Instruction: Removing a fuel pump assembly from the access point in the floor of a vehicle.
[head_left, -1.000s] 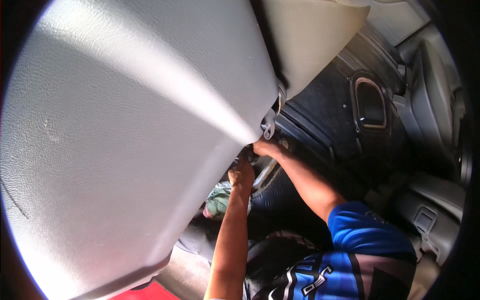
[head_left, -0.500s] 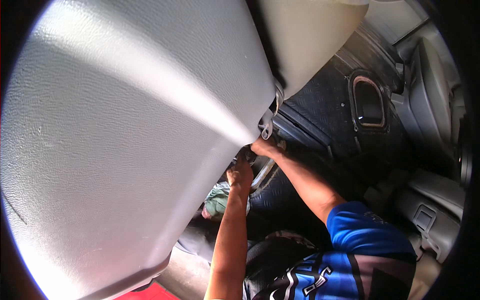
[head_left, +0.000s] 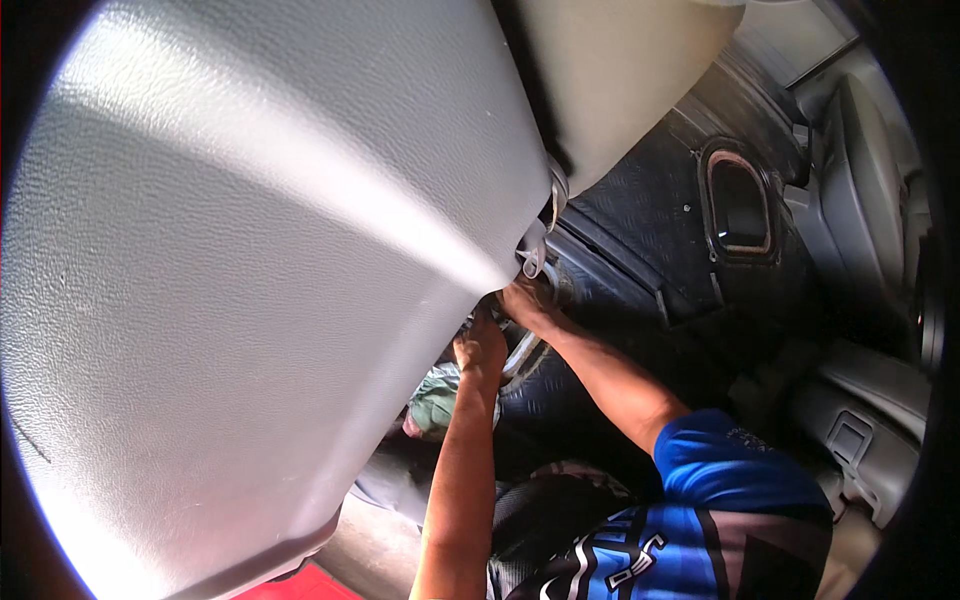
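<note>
My left hand (head_left: 481,345) reaches in beneath the lower edge of a large grey textured panel (head_left: 250,270). Close beside it, my right hand (head_left: 526,302) goes in under the same edge. The fingers of both hands are hidden by the panel and by shadow, so what they grip, if anything, does not show. Just above the right hand hangs a small grey loop (head_left: 534,258). A pale-rimmed opening (head_left: 522,358) in the floor lies below the hands. Bundled green cloth (head_left: 436,402) rests next to my left wrist.
A beige panel (head_left: 620,80) stands beyond the grey one. Dark ribbed flooring (head_left: 620,250) spreads to the right, with a rounded framed opening (head_left: 738,205) in it. Grey seat parts (head_left: 860,190) and a seat piece with a square recess (head_left: 850,437) border the right side. Something red (head_left: 300,585) shows at the bottom.
My right hand has shifted slightly down and turned at the wrist, near the loop. My left hand stays almost in place.
</note>
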